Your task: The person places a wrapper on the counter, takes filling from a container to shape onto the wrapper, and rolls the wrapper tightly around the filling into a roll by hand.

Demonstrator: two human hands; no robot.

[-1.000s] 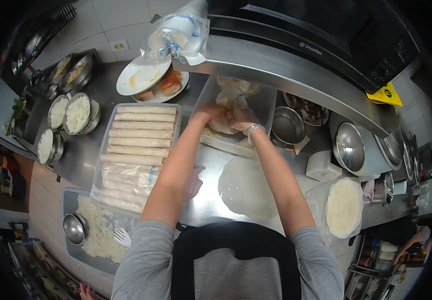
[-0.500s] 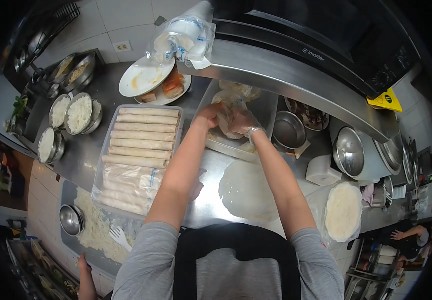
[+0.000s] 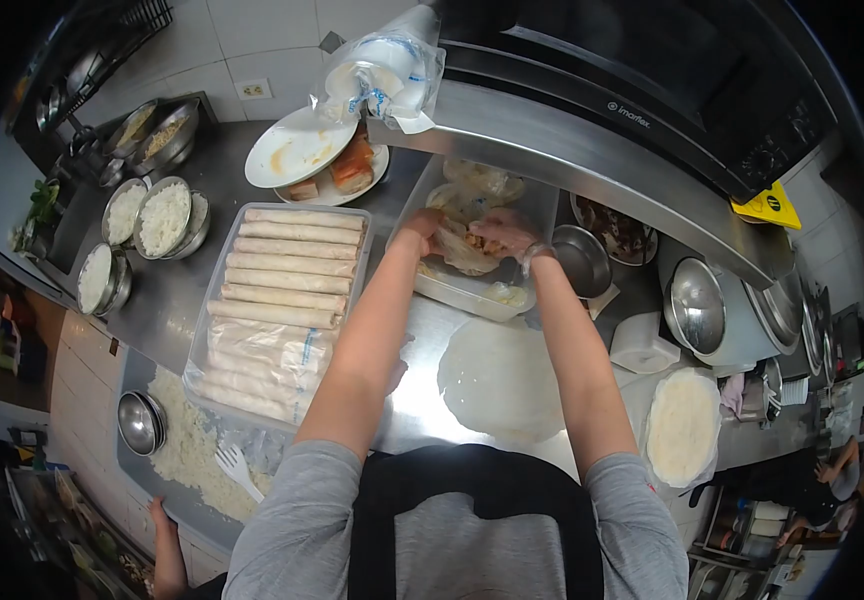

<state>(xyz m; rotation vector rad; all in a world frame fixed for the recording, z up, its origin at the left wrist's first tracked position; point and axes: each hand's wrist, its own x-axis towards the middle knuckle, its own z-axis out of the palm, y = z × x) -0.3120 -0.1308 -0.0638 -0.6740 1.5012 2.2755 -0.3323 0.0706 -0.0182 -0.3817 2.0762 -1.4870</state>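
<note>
A steel shelf overhangs the plastic bin at its back edge; a tray of rolls flanks the bin's left edge. Inside, our left hand grips the bag; whether our right hand grasps filling, we cannot tell.

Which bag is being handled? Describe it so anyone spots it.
Start at the black imarflex appliance; below the steel shelf sits a translucent tub. Inside, find the plastic bag nearer the wearer. Unlike the bag behind it, this one has the left hand gripping it and the right hand at brown chunks.
</note>
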